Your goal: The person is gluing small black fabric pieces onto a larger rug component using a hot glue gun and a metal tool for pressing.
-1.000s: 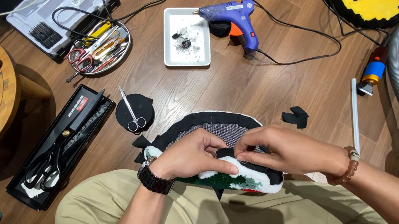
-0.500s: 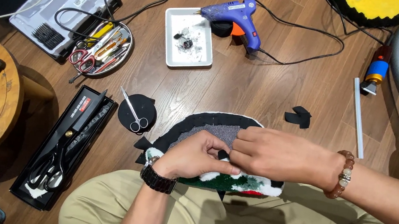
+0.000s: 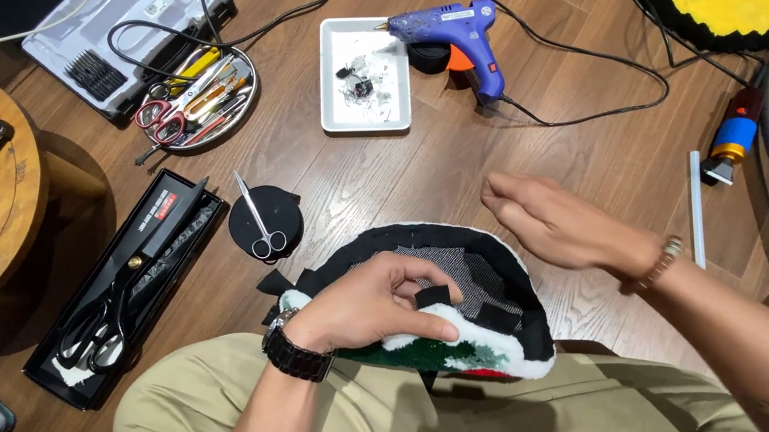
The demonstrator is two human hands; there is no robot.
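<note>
Wooden floor point(image 3: 389, 187), tools scattered. Rug point(image 3: 483, 300) is gripped on the lap by the left hand point(image 3: 371, 309); right hand point(image 3: 563, 226) is held flat, released, at 1 o'clock. Black backing point(image 3: 433, 295) appears partly fixed; glue gun point(image 3: 455, 35) lies at 12 o'clock.

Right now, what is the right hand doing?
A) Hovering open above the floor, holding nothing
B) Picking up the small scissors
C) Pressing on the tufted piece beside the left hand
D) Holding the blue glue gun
A: the right hand is flat and open above the wood floor, clear of the tufted piece that the left hand holds on the lap.
</note>
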